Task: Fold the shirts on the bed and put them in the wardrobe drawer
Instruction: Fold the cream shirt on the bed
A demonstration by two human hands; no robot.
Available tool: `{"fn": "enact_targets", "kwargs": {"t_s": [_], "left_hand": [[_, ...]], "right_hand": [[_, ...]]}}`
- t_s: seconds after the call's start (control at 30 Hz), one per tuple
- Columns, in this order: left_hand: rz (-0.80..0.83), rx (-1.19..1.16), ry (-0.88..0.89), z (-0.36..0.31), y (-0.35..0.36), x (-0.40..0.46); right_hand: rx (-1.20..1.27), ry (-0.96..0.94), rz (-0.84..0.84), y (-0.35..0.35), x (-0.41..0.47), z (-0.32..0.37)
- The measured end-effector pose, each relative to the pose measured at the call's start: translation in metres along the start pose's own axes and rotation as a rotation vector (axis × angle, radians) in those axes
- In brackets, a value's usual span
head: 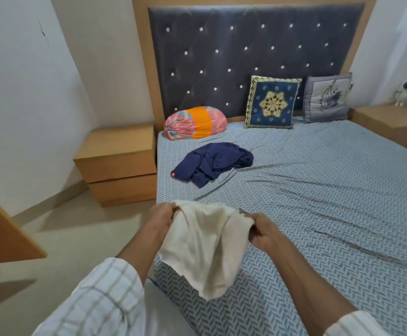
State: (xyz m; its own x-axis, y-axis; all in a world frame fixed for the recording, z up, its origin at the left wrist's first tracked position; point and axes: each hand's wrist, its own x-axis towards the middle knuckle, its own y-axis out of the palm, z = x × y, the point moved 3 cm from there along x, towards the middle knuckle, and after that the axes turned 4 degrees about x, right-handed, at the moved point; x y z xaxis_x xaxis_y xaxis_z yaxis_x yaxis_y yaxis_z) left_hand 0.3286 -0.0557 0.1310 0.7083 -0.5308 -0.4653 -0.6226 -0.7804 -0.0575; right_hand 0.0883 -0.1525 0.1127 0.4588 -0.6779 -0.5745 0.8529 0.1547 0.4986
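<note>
A cream-white shirt [205, 248] hangs in the air above the near left corner of the bed [331, 202]. My left hand [162, 215] grips its upper left edge and my right hand [264, 230] grips its upper right edge, so the cloth droops between them. A navy blue shirt [212, 163] lies crumpled on the patterned sheet farther up the bed, near the left side. The wardrobe drawer is not in view.
A pink and orange bolster [195, 122] and two cushions [271, 101] lean at the dark tufted headboard [246, 49]. Wooden nightstands stand on both sides, left [117, 163] and right [391, 122]. A wooden panel edge [1, 229] juts in at left over the floor.
</note>
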Motion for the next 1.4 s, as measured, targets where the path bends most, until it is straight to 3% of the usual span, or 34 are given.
{"fn": "enact_targets", "kwargs": {"t_s": [0.03,0.1,0.2,0.27,0.3,0.37,0.47,0.57,0.67,0.8,0.87,0.93,1.03,1.1,1.13,1.27,1.4], "left_hand": [[-0.116,0.056,0.022,0.005,-0.009,0.008],[-0.126,0.273,0.152,0.009,-0.014,-0.002],[0.263,0.546,0.533,0.016,0.021,-0.050],[0.546,0.616,0.646,0.026,0.059,-0.082],[0.544,0.670,0.682,0.032,0.076,-0.088],[0.374,0.687,0.699,0.034,0.100,-0.093],[0.183,0.422,0.687,0.021,0.107,-0.093],[0.272,0.185,0.560,-0.006,0.095,-0.093],[0.416,-0.229,0.290,-0.033,0.083,-0.096],[0.411,-0.445,0.170,-0.056,0.070,-0.099],[0.407,-0.385,0.162,-0.055,0.065,-0.099],[0.318,-0.145,0.274,-0.050,0.058,-0.094],[0.146,0.418,0.726,-0.059,0.049,-0.085],[0.192,0.759,1.034,-0.071,0.057,-0.086],[0.238,0.858,1.101,-0.075,0.061,-0.086],[0.259,0.870,1.028,-0.102,0.057,-0.091],[0.188,0.818,1.014,-0.133,0.040,-0.093]], "right_hand": [[0.025,0.000,-0.029,0.005,0.000,0.011],[0.160,-0.058,-0.031,0.017,0.001,0.037],[0.373,-0.126,0.013,0.041,-0.002,0.063],[0.467,-0.137,0.018,0.059,-0.006,0.068],[0.536,-0.166,0.045,0.069,-0.011,0.071],[0.586,-0.187,0.073,0.081,-0.021,0.075],[0.578,-0.201,0.096,0.080,-0.025,0.084],[0.325,-0.218,0.169,0.076,-0.042,0.093],[-0.382,-0.313,0.136,0.069,-0.054,0.086],[-0.956,-0.371,0.116,0.059,-0.061,0.067],[-1.070,-0.460,0.096,0.058,-0.061,0.068],[-1.164,-0.587,0.086,0.063,-0.065,0.079],[-1.263,-0.644,0.201,0.075,-0.073,0.096],[-1.304,-0.630,0.267,0.081,-0.075,0.103],[-1.320,-0.631,0.259,0.082,-0.077,0.106],[-1.250,-0.691,0.169,0.083,-0.087,0.129],[-1.341,-0.812,-0.041,0.077,-0.098,0.155]]}}
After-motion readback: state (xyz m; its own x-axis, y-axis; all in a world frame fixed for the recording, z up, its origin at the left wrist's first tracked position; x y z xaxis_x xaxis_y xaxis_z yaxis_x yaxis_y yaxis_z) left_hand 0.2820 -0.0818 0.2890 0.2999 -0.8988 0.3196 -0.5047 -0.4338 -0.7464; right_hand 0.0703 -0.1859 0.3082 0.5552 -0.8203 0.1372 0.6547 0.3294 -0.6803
